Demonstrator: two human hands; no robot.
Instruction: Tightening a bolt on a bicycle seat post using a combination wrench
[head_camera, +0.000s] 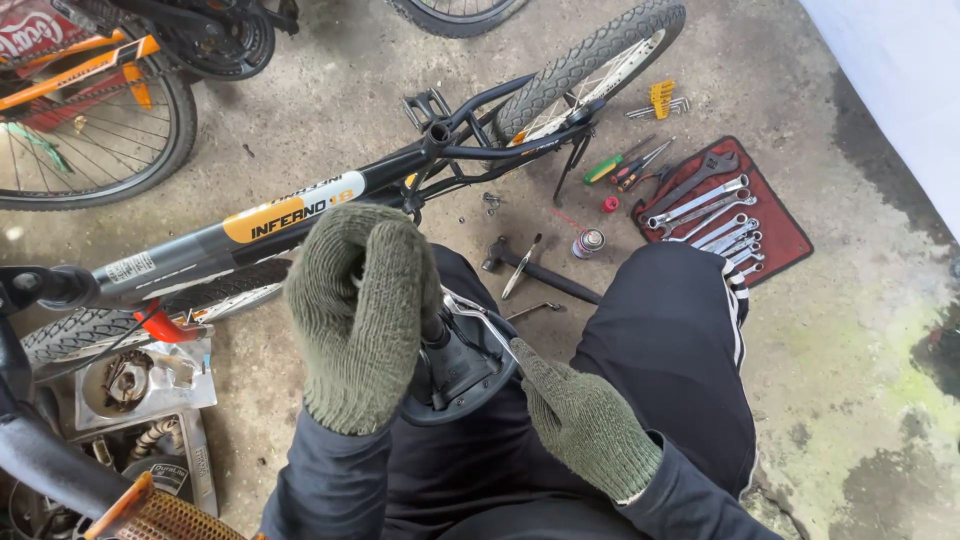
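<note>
Both my hands wear olive knitted gloves. My left hand (358, 315) is closed around the top of a black bicycle saddle part (455, 365) that rests on my lap. From below on the right, my right hand (585, 425) grips the saddle's edge near its metal rails (480, 315). A black bicycle frame with an orange and white panel (290, 215) lies on the concrete floor just beyond my hands, with its seat tube opening (438, 132) bare.
A red tool roll (775, 225) with several spanners lies at the right. A hammer (540, 270), a small spray can (588, 242), screwdrivers and pliers (625, 163) lie between it and the frame. Another bicycle wheel (90, 150) stands upper left; parts boxes (145, 385) sit lower left.
</note>
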